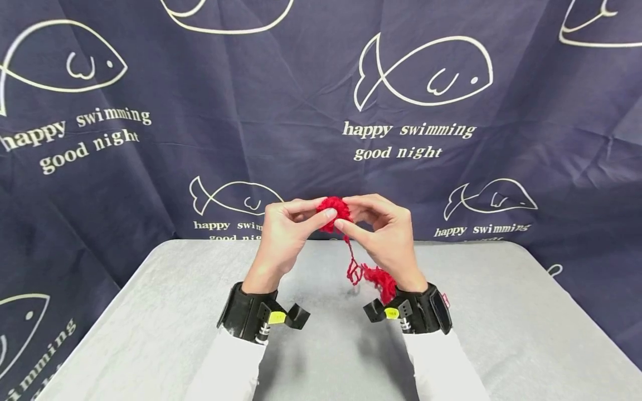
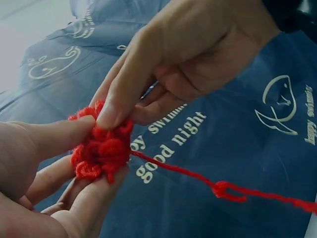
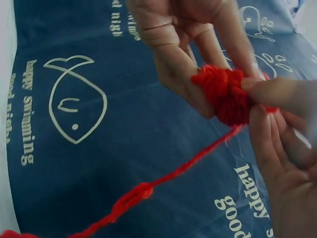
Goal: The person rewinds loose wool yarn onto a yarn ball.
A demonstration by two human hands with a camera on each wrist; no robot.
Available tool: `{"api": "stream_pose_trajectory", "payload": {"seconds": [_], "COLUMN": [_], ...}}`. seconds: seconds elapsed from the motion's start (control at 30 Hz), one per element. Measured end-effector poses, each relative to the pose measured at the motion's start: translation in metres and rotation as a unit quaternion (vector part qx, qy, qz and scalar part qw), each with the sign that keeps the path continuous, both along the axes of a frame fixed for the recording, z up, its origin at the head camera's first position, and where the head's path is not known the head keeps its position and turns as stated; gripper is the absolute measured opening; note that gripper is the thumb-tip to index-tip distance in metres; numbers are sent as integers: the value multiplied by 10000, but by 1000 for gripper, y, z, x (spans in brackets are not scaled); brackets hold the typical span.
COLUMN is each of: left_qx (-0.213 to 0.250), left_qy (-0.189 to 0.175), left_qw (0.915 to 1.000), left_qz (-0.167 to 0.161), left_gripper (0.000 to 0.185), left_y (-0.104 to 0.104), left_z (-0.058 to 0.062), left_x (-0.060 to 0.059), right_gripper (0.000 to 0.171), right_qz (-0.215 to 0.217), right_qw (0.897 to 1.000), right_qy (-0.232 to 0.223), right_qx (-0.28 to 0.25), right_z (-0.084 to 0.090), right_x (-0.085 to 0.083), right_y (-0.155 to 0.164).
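Both hands hold a small red crocheted yarn piece (image 1: 335, 209) in the air above a grey table (image 1: 150, 317). My left hand (image 1: 317, 214) pinches it between thumb and fingers from the left; in the left wrist view the piece (image 2: 101, 148) rests on those fingers. My right hand (image 1: 350, 216) pinches it from the right, its thumb tip pressing on the top edge. A red strand (image 1: 351, 257) hangs from the piece down to a loose heap of red yarn (image 1: 382, 279) by my right wrist. The strand (image 3: 173, 173) carries a knot (image 2: 225, 189).
A dark blue cloth (image 1: 200, 111) printed with white fish and lettering hangs behind the table and fills the background. Black wrist straps (image 1: 251, 314) sit on both white sleeves. Bare grey table surface lies to the left and right of the hands.
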State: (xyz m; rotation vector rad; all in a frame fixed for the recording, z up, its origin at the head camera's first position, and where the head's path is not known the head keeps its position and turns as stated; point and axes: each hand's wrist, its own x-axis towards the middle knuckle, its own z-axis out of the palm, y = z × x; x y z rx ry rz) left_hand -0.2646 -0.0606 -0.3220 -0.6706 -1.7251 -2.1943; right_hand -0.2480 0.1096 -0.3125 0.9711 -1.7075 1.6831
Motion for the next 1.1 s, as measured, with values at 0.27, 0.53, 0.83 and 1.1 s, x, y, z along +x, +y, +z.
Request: {"api": "stream_pose_trajectory", "payload": {"seconds": [0.27, 0.53, 0.83, 1.1], "left_qx": [757, 631, 679, 577], "left_qy": [-569, -517, -749, -790], "left_qw": [9889, 9857, 9781, 9701], "left_qz": [-1144, -1477, -1819, -2223], "left_gripper": [25, 23, 21, 25], "left_y": [-9, -11, -8, -8], "left_z": [2, 0, 1, 2], "left_x": [-4, -7, -5, -3], "right_gripper": [30, 31, 41, 33], "right_qz": [2139, 1634, 197, -611], "right_qw": [9675, 9830, 9950, 9823], "right_qy": [-832, -744, 762, 1483], "right_qx": [-1065, -377, 609, 970], "right_z": [-16, -11, 4, 11], "right_x": [-20, -15, 1, 6], "right_y": [12, 14, 8, 5]}}
